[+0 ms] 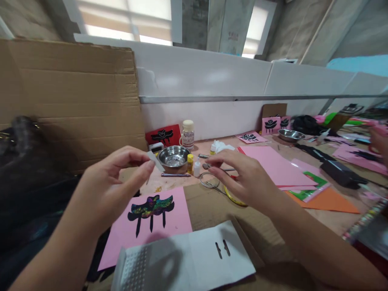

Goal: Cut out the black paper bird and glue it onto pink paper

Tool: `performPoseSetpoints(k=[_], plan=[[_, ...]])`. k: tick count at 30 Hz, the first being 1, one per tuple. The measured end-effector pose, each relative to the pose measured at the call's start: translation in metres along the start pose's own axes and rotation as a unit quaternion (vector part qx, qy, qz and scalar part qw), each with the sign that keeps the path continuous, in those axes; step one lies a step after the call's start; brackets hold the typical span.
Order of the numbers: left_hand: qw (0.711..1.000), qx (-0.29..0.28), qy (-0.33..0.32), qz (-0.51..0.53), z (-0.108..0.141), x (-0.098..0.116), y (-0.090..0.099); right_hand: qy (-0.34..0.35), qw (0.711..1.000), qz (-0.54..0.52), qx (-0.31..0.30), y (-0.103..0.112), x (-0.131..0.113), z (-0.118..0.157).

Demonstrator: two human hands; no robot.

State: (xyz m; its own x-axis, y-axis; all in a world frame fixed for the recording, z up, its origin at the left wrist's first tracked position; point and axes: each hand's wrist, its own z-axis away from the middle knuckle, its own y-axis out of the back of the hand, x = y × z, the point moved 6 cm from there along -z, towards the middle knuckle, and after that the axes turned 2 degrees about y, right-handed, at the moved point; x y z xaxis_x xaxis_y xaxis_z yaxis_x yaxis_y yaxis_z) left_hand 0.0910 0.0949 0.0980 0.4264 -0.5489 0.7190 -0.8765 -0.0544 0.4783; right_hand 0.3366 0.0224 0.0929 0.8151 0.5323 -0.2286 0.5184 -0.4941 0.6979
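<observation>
Our left hand (112, 190) pinches a white strip (155, 161) between thumb and forefinger, just left of our landmark, the steel bowl (173, 157). Our right hand (245, 178), right of the bowl, has thumb and forefinger curled close together at a small grey piece (206, 166); we cannot tell if they grip it. Largest around us is the cardboard panel (72, 97), standing left of and behind the bowl. Nearer us than the bowl lie a white folded sheet (209, 250) with two slots and a pink sheet (180, 222) bearing a black cut-out. The bowl shows only glints and specks, contents unclear. Behind its right side stands a cream-lidded jar (188, 139), its print unreadable. Smaller still, right of the bowl, are a yellow bottle (190, 163) and a white dropper bottle (197, 169).
</observation>
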Motion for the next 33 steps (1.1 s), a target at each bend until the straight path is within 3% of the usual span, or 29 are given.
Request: performPoseSetpoints(k=[2,4,6,9,13,17,20,22,25,26,29,33], plan=[[0.997,0.003,0.041,0.067,0.001,0.0,0.002,-0.08,0.991,0.025,-0.109,-0.01,0.03,0.023],[0.989,0.019,0.067,0.132,0.002,0.002,0.003,-0.171,0.959,0.071,-0.214,-0.023,0.065,0.054],[0.982,0.029,0.081,0.17,0.003,0.003,0.003,-0.2,0.944,0.087,-0.247,-0.033,0.093,0.079],[0.981,0.02,0.072,0.179,0.003,0.003,0.004,-0.236,0.931,0.099,-0.26,-0.048,0.127,0.103],[0.981,0.007,0.057,0.186,0.002,0.001,0.011,-0.268,0.93,0.087,-0.236,-0.061,0.151,0.115],[0.981,0.019,0.068,0.178,0.002,-0.002,0.024,-0.295,0.936,0.061,-0.182,-0.047,0.158,0.126],[0.981,0.039,0.061,0.182,0.001,-0.002,0.034,-0.31,0.941,0.052,-0.123,-0.021,0.156,0.139],[0.98,0.046,0.038,0.188,0.0,0.002,0.037,-0.33,0.943,0.016,-0.048,-0.003,0.15,0.145],[0.98,0.04,0.044,0.192,-0.001,0.005,0.032,-0.355,0.914,-0.189,0.059,0.001,0.134,0.139],[0.979,0.036,0.058,0.191,-0.001,0.006,0.029,-0.344,0.9,-0.262,0.054,-0.005,0.123,0.129],[0.978,0.005,0.081,0.19,-0.001,0.006,0.015,-0.263,0.897,-0.355,0.007,-0.024,0.079,0.088],[0.971,-0.032,0.067,0.227,-0.006,0.002,0.0,-0.188,0.882,-0.427,-0.061,-0.046,0.013,0.053]])
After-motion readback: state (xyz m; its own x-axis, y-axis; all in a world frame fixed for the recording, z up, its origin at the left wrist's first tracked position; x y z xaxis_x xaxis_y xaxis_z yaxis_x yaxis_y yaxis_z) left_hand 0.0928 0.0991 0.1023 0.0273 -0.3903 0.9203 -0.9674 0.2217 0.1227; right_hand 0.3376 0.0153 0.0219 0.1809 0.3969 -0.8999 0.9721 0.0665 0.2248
